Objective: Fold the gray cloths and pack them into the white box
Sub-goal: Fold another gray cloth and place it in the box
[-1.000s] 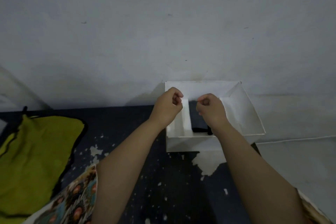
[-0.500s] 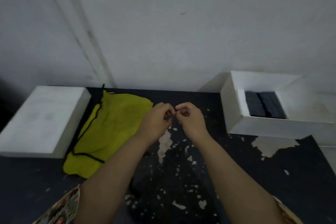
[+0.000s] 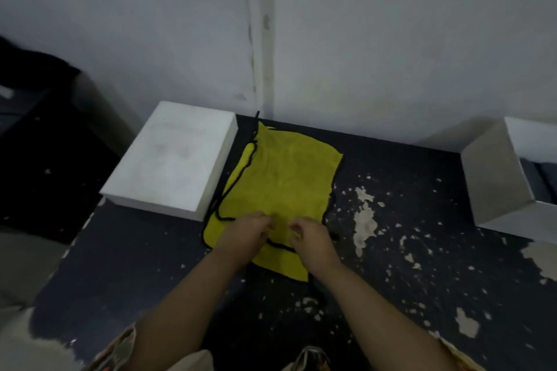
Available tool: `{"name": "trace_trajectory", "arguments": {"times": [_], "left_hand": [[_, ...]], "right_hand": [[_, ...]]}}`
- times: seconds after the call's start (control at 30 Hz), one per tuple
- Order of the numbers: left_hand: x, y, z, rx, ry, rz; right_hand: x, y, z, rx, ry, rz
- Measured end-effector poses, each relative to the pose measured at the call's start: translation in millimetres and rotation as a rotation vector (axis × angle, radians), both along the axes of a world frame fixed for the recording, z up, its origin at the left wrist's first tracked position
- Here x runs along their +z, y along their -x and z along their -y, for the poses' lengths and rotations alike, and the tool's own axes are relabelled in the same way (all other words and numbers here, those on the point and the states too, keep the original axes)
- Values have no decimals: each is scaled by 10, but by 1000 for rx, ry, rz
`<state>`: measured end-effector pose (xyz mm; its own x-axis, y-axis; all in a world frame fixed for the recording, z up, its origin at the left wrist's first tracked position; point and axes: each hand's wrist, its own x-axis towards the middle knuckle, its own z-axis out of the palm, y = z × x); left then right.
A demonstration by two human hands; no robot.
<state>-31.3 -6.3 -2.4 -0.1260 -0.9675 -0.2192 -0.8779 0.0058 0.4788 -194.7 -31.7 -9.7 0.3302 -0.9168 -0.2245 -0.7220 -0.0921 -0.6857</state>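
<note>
The white box [image 3: 494, 181] stands at the table's far right, cut off by the frame edge. Dark gray folded cloths [image 3: 541, 182] lie inside it. A yellow cloth with black trim [image 3: 283, 178] lies flat in the middle of the table. My left hand [image 3: 245, 235] and my right hand [image 3: 312, 239] are side by side on its near edge, fingers curled down onto the fabric. Blur hides whether they pinch it. Both hands are far to the left of the box.
A flat white lid or slab [image 3: 177, 159] lies left of the yellow cloth, touching its edge. The dark table [image 3: 407, 250] has chipped pale patches. A grey wall runs right behind it. The table's left edge drops off to a dark area.
The view has swung left, away from the white box. Both hands left the box, crossed the table with fingers pinched together, and now lie on the yellow cloth.
</note>
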Motion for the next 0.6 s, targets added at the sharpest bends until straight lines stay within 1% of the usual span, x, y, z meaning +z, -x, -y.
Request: {"name": "trace_trajectory", "arguments": {"times": [0.13,0.2,0.27,0.37,0.43,0.47,0.57,0.6], "left_hand": [[-218,-84,-89,-63,-10,24],[-324,-105,-132,-9,45,-55],[-394,-108,-157,22,115,-96],[-441,-85,-163,24,179,-79],[-451,-44,-164,3,212,-28],[-461,-28,-165,-5,230,-3],[-456,-3,-140,8,250,19],[-458,-5,-125,14,245,20]], "right_hand": [[-210,-12,-104,182,63,-200],[-251,-15,-107,223,112,-269],[-265,-30,-92,283,166,-342],[-237,-83,-94,385,242,-496],[-191,-116,-112,414,307,-580],[-183,-134,-114,407,326,-596],[-150,-182,-86,360,373,-557],[-127,-191,-79,360,356,-555]]}}
